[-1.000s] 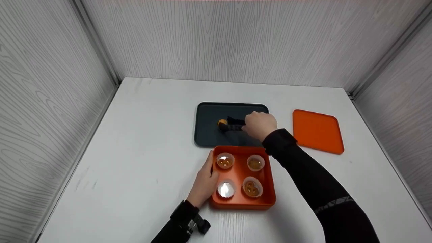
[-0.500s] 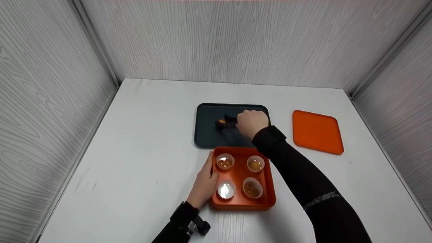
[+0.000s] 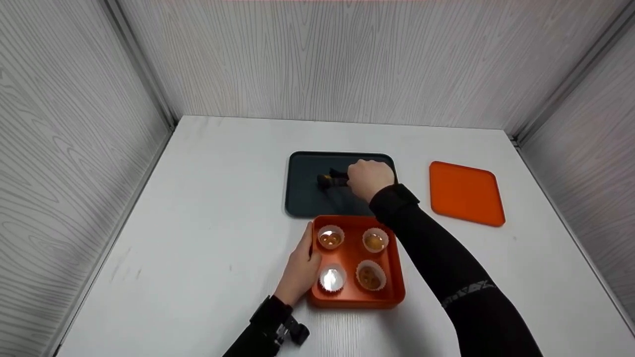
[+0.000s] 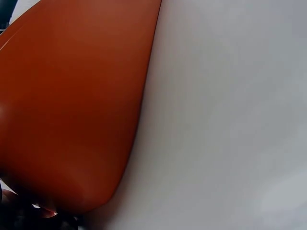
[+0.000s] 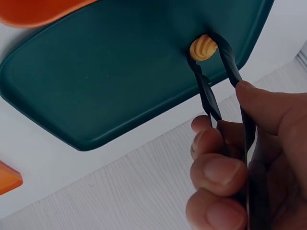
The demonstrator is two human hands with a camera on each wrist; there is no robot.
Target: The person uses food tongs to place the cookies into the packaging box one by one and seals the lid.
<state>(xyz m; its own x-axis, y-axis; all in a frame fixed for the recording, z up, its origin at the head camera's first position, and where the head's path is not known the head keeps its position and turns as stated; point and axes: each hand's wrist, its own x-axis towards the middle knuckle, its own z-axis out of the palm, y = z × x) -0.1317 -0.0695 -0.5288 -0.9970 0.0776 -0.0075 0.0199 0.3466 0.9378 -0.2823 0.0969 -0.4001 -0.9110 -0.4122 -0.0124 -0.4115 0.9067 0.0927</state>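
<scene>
My right hand [image 3: 371,179] grips black tongs [image 3: 337,179] over the dark green tray [image 3: 307,203]. In the right wrist view the tong tips stand on either side of a small swirled golden cookie [image 5: 203,48], close against it. My left hand [image 3: 301,263] holds the left wall of an orange square box [image 3: 349,300], thumb at its rim and fingers along the outside. Inside the box sit several white paper cups: the far left cup [image 3: 331,237], far right cup [image 3: 375,240] and near right cup [image 3: 370,275] have brownish pieces in them, while the near left cup [image 3: 332,277] shows bright white.
To the right of the tray lies a flat orange lid-like square [image 3: 466,193]. The box stands directly in front of the tray, their edges nearly meeting. Grey wood-grain panels [image 3: 317,64] enclose the white tabletop [image 3: 223,198] at the back and sides.
My right hand has shifted slightly left and away with the tongs, and their tips now cover more of the cookie. The left hand and the box have stayed in place.
</scene>
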